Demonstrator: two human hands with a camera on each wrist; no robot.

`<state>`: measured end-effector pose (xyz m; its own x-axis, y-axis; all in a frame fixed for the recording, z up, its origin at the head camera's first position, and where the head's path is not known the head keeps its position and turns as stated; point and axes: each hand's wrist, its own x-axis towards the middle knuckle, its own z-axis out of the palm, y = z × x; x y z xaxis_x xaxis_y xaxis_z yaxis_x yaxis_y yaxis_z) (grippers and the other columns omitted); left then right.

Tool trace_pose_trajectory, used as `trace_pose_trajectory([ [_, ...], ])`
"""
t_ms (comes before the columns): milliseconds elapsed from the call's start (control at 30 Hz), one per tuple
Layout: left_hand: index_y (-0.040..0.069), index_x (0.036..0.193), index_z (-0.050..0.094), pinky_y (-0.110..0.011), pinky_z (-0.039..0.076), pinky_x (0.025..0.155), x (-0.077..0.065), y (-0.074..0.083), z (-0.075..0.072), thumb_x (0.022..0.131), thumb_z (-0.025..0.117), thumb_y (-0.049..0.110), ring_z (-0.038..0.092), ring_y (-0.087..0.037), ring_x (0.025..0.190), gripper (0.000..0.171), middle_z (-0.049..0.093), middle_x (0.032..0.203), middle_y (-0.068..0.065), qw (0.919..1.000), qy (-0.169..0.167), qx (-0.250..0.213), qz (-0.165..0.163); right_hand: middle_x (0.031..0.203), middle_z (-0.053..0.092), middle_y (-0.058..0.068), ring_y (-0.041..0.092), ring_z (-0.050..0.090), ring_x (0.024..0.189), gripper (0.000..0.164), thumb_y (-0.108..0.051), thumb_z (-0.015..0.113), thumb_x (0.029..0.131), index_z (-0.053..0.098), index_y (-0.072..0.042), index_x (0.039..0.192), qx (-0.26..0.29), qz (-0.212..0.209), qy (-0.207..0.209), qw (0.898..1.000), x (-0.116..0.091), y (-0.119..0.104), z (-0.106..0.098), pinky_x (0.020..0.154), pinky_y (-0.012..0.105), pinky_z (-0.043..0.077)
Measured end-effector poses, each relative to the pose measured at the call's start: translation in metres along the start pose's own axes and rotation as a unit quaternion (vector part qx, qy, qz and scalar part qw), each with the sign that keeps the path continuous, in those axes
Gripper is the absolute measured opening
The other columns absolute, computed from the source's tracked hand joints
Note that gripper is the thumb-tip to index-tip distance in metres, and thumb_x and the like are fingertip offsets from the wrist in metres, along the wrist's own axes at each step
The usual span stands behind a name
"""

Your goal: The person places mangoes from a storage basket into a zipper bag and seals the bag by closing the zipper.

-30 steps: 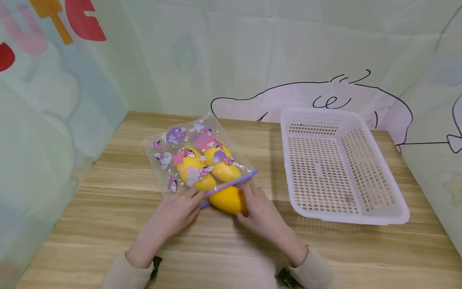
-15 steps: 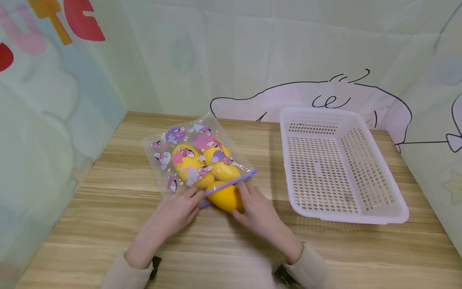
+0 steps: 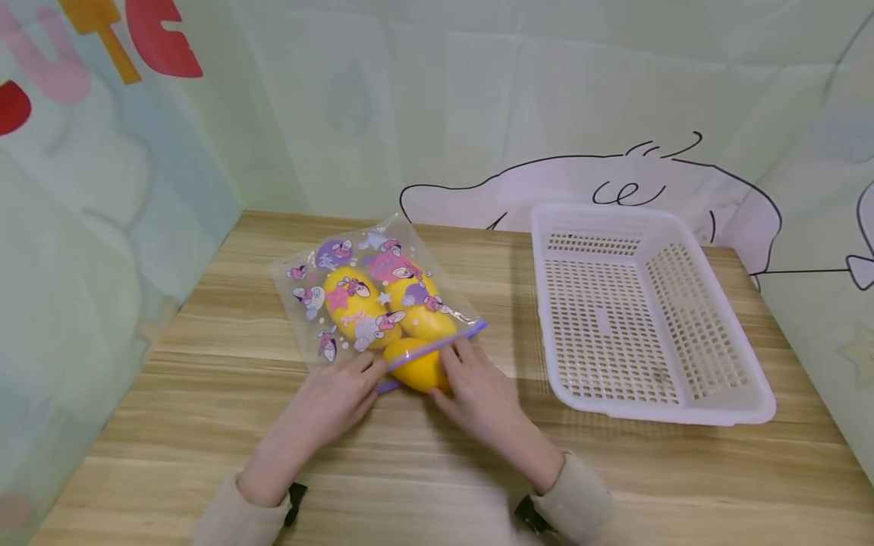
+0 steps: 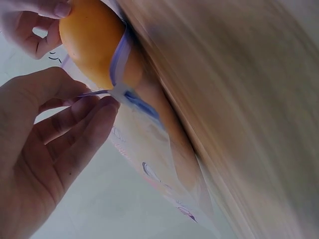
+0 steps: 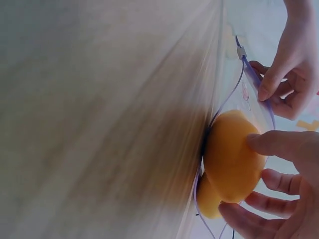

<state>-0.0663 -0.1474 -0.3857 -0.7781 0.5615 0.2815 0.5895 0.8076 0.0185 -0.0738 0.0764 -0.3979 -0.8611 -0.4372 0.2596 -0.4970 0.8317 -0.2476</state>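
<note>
A clear zip bag point(image 3: 471, 328), printed with pink and purple cartoons and edged by a purple zip strip, lies flat on the table. Two yellow mangoes point(image 3: 355, 292) show through its film. A third mango point(image 3: 412, 368) is partly inside the open mouth, its near end still outside. My right hand point(image 3: 481, 394) holds this mango, thumb on one side and fingers on the other, as the right wrist view shows. With thumb and fingertips my left hand point(image 3: 341, 390) pinches the bag's edge by the zip; a small white slider point(image 5: 241, 52) sits on the strip.
To the right stands a white perforated plastic basket point(image 3: 710, 326) with nothing in it. The wooden table point(image 3: 423, 485) runs up to a printed cloth backdrop point(image 3: 464, 114) at the back and sides.
My right hand has moved left and slightly up, sliding the third mango deeper into the bag's mouth. The two mangoes inside have shifted a little. My left hand has stayed in place.
</note>
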Motion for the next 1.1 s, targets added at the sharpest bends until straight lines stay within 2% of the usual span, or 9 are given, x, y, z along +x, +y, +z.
trace_pose_trajectory([
  [200,0.013,0.092,0.062,-0.018,0.034,0.047,0.000,0.000,0.000,0.077,0.076,0.014,0.041,-0.009,0.056,0.021,0.057,0.079,0.001,1.0000,-0.002,0.001,0.000,0.101,0.046,0.001,0.016,0.047,0.083,0.040,-0.036,0.075,0.079,0.051,-0.013,0.102,-0.018,-0.031,-0.034,0.999,0.000,0.001,0.001,0.058,0.022,0.040],
  [433,0.014,0.092,0.062,-0.018,0.033,0.047,0.000,0.001,-0.001,0.077,0.077,0.016,0.040,-0.009,0.056,0.021,0.055,0.077,0.001,1.0000,-0.006,0.002,-0.001,0.101,0.043,-0.001,0.015,0.044,0.087,0.038,-0.036,0.071,0.083,0.051,-0.014,0.107,0.002,-0.063,-0.066,0.996,-0.003,-0.001,-0.002,0.069,0.025,0.043],
  [667,0.014,0.090,0.061,-0.020,0.035,0.047,0.001,0.002,-0.001,0.076,0.077,0.015,0.042,-0.010,0.056,0.022,0.058,0.080,0.000,1.0000,-0.003,0.001,0.002,0.108,0.048,0.000,0.016,0.046,0.100,0.049,-0.041,0.065,0.086,0.051,-0.015,0.125,-0.004,-0.115,-0.116,0.987,-0.006,-0.006,0.001,0.076,0.029,0.045],
  [833,0.014,0.092,0.062,-0.020,0.036,0.048,0.002,0.002,-0.002,0.077,0.076,0.014,0.042,-0.009,0.056,0.021,0.058,0.081,0.000,1.0000,-0.009,0.000,-0.003,0.118,0.051,-0.001,0.018,0.048,0.111,0.058,-0.044,0.063,0.087,0.046,-0.017,0.136,-0.002,-0.131,-0.118,0.984,-0.005,-0.009,0.004,0.084,0.034,0.047],
  [967,0.013,0.093,0.062,-0.020,0.036,0.047,0.001,0.003,-0.003,0.077,0.076,0.014,0.042,-0.009,0.056,0.021,0.058,0.081,-0.001,0.9999,-0.011,0.001,-0.004,0.124,0.051,0.000,0.019,0.049,0.116,0.060,-0.043,0.063,0.088,0.044,-0.016,0.139,-0.002,-0.131,-0.117,0.984,-0.003,-0.010,0.005,0.091,0.038,0.046],
  [1100,0.013,0.093,0.062,-0.019,0.035,0.047,0.001,0.002,-0.002,0.077,0.076,0.013,0.042,-0.009,0.056,0.021,0.059,0.081,-0.001,0.9999,-0.012,0.001,-0.005,0.127,0.050,-0.001,0.019,0.049,0.117,0.062,-0.042,0.063,0.088,0.042,-0.016,0.140,0.000,-0.132,-0.117,0.984,-0.001,-0.009,0.005,0.092,0.039,0.046],
])
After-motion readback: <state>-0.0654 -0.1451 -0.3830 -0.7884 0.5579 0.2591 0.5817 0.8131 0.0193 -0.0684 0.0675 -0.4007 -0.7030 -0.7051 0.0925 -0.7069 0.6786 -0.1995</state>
